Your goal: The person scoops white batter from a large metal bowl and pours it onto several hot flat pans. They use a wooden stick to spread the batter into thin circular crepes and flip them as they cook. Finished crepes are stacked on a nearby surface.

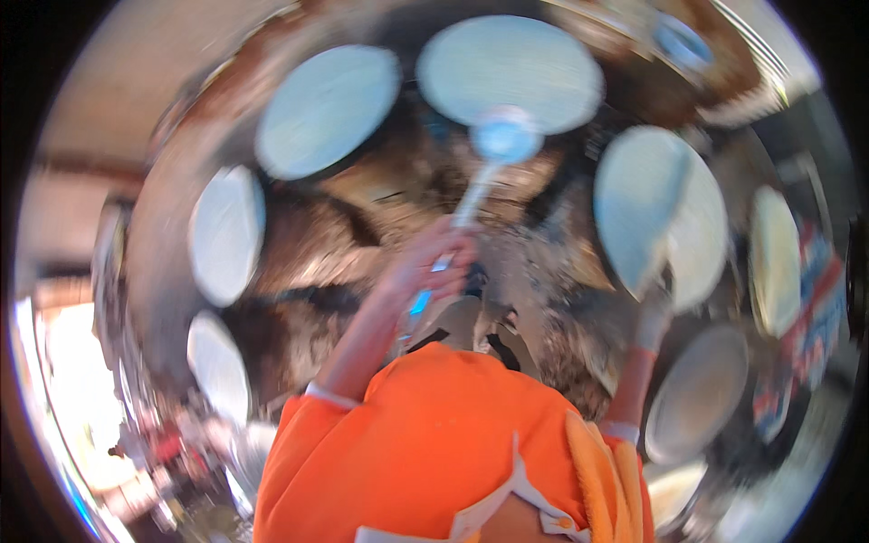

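A metal ladle (503, 143) with a round head sits over the lower edge of the pale round flatbread (507, 68) at top middle, its long handle running down into my left hand (440, 256), which is closed around it. My right hand (656, 308), in what looks like a pale glove, is at the lower edge of another flatbread (692, 217) on the right, which looks partly folded or lifted. Its fingers look closed, but blur hides what they grip.
More pale rounds (326, 109) on dark round cooking plates ring me on a soot-stained structure (353, 195). A bare-looking tan plate (695, 389) lies at lower right. A bluish bowl (681, 41) stands at upper right, colourful cloth (806, 353) at far right, clutter (167, 452) at lower left.
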`<state>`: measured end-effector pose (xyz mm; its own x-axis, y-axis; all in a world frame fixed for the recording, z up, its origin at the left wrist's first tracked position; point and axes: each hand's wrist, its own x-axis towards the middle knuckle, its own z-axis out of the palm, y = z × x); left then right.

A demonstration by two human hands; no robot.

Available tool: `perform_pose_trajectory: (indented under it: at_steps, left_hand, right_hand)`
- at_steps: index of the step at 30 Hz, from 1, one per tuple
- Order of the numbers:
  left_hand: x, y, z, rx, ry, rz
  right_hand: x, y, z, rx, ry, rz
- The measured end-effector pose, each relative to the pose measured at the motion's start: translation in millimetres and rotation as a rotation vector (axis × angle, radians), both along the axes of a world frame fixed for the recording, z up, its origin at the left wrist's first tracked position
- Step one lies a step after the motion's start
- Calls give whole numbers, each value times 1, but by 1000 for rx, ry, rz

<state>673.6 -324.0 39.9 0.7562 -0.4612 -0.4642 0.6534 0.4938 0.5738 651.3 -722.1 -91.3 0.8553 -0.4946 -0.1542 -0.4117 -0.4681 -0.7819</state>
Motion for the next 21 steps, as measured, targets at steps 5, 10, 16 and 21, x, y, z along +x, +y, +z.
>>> perform_pose_trajectory:
  at_steps: [5, 10, 16, 21]
  left_hand:
    - [-27, 34, -3, -61, -91, 117]
    - [-43, 86, -20, -24, -143, 252]
    - [-73, 195, -42, 104, -152, 444]
    - [-107, 261, -40, 260, -93, 686]
  right_hand:
    - [8, 87, 45, 459, -202, 175]
    - [6, 251, 103, 161, -169, 697]
    - [17, 401, 72, -205, -333, 958]
    - [95, 441, 28, -1026, 343, 1057]
